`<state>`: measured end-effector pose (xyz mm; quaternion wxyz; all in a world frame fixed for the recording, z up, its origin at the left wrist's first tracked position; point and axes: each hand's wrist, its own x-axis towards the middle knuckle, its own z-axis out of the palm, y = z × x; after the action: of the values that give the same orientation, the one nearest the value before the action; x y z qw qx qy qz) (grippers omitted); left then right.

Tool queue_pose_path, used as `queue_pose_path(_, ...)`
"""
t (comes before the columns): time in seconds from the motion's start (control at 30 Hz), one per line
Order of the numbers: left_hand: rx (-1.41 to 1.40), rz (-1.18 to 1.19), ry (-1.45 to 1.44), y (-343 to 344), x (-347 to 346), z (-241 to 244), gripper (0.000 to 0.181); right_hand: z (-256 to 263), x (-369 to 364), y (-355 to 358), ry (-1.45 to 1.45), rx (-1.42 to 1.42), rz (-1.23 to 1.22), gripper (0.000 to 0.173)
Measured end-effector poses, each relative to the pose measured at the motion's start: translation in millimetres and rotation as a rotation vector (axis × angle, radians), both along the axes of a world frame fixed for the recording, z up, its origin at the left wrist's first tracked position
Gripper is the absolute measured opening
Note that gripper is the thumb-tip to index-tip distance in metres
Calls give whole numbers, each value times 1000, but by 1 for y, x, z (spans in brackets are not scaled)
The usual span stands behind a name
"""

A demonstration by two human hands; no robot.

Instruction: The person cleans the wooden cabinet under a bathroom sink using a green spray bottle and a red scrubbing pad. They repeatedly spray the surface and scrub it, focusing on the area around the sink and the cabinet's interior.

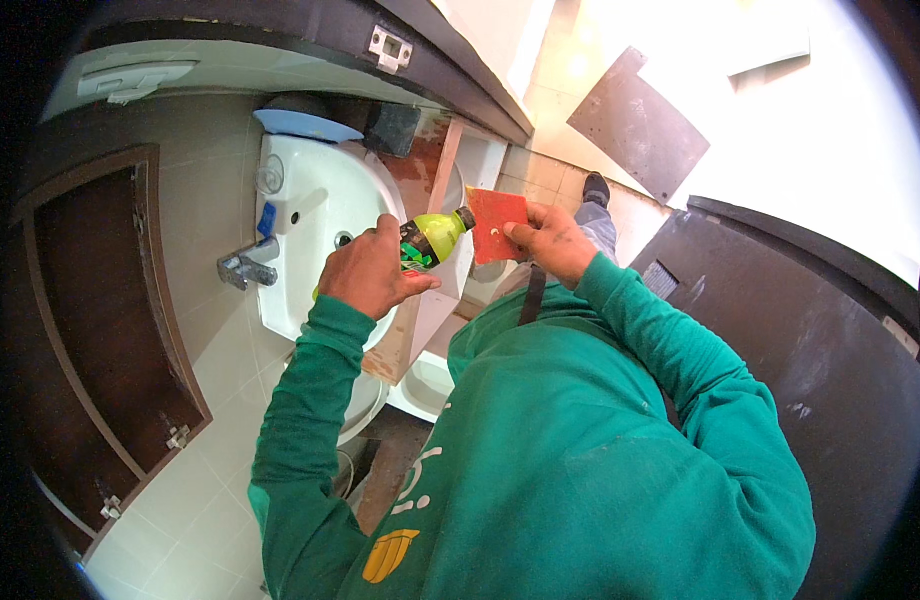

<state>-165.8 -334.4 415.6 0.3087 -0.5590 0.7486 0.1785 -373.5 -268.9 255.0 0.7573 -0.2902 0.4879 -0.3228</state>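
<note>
My left hand grips a yellow-green plastic soft drink bottle that bears a dark and green label. The bottle lies tilted over the front edge of the white washbasin, its dark cap pointing right. Between the thumb and fingers of my right hand is a flat, roughly square red piece; its material I cannot tell. The cap end almost meets the left edge of this red piece; whether they touch is unclear.
Beyond the bottle sits the washbasin with a metal faucet, a blue object and a blue dish. An open mirror-type cabinet hangs left. A dark door stands right; a brown panel lies on the floor.
</note>
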Motion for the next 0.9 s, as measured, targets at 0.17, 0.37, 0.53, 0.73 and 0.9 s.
queue_pose_path(0.17, -33, -27, 21, -1, 4, 1, 73, -1, -2, -1, 25, -25, 30, 30)
queue_pose_path(0.37, 7, -18, -19, -6, 0, 1, 75, -1, 1, 0, 98, -187, -14, 27)
queue_pose_path(0.53, 14, -43, -22, -8, 7, -3, 78, -6, 4, 0, 220, -273, 62, 28)
queue_pose_path(0.73, 18, -74, -27, -12, 5, -2, 79, -5, 6, 0, 201, -301, 50, 26)
queue_pose_path(0.9, 20, -106, -36, -16, 6, -2, 79, -8, 7, -2, 233, -297, 71, 26)
